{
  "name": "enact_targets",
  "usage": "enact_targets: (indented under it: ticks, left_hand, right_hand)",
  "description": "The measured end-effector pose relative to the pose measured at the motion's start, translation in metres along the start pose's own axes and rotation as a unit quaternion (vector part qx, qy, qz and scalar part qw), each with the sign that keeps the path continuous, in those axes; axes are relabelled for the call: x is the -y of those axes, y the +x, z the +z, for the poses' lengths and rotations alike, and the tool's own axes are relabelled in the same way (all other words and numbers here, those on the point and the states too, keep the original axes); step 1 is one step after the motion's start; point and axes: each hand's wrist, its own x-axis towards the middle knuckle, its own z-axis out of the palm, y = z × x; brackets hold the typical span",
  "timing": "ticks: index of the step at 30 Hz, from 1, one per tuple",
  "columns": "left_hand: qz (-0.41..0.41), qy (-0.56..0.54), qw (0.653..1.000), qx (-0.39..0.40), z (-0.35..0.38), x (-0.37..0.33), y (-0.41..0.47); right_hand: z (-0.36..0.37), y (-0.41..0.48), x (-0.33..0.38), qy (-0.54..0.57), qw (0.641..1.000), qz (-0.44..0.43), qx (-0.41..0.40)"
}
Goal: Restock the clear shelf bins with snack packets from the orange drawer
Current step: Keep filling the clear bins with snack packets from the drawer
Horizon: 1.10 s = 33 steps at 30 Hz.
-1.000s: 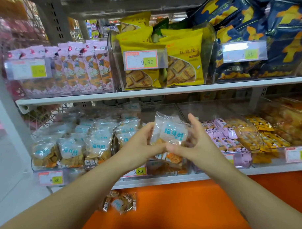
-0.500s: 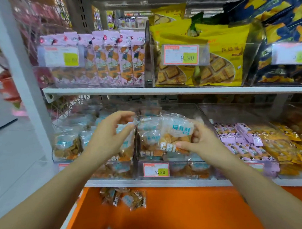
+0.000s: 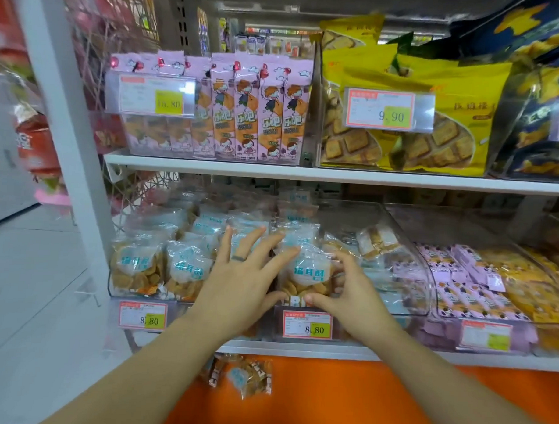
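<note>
With the snack packet (image 3: 307, 273) now lowered into the clear shelf bin (image 3: 405, 279), the right hand (image 3: 348, 296) pinches its 5 o'clock corner while the left hand (image 3: 247, 274), fingers splayed and empty, steadies it, leaving more packets (image 3: 244, 374) in the orange drawer (image 3: 376, 402).

Pink cartoon packets (image 3: 243, 115) and yellow biscuit bags (image 3: 433, 122) on upper shelf (image 3: 305, 173).

A clear packet (image 3: 307, 276) of golden snacks stands upright at the front of the middle bin (image 3: 408, 298). More packets (image 3: 241, 374) lie in the orange drawer (image 3: 360, 401) below.
</note>
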Motion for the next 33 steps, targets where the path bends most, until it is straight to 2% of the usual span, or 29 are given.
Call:
enact_targets:
  ticks: [3,8,11,14,16,20,23,26,29,33]
  left_hand:
    - [0.007,0.017,1.000,0.002,0.005,-0.003,0.001]
    - [-0.008,0.024,1.000,0.001,0.010,-0.005,0.000]
    - [-0.005,0.019,1.000,-0.021,0.012,-0.002,-0.003]
    - [0.002,0.019,0.999,-0.034,0.013,-0.004,-0.005]
    - [0.003,0.022,0.999,-0.037,0.016,-0.005,-0.004]
    - [0.004,0.035,0.999,-0.014,0.021,-0.007,0.000]
    - [-0.007,0.032,0.999,0.007,0.018,-0.010,0.002]
    - [-0.022,0.026,0.999,-0.006,0.015,-0.011,0.000]
    - [-0.038,0.014,0.999,-0.034,0.014,-0.014,-0.001]
    - [-0.025,0.011,0.999,-0.030,0.022,-0.017,-0.001]
  right_hand:
    - [0.004,-0.005,-0.002,-0.008,1.000,0.008,-0.015]
    - [-0.007,-0.006,0.002,0.019,1.000,-0.005,0.008]
    - [-0.013,0.000,0.004,0.043,0.997,-0.017,0.058]
    - [-0.018,0.009,0.007,0.019,0.993,-0.028,0.116]
    - [-0.019,0.013,0.011,-0.015,0.991,-0.031,0.126]
    - [-0.008,0.011,0.009,-0.032,0.996,-0.004,0.085]
    - [0.001,-0.001,0.005,-0.005,1.000,0.020,0.018]
    - [0.003,-0.010,0.002,-0.001,0.999,0.009,-0.053]
    - [0.003,-0.011,0.004,-0.008,0.998,0.007,-0.061]
    - [0.008,-0.006,0.007,-0.034,0.998,0.002,-0.053]
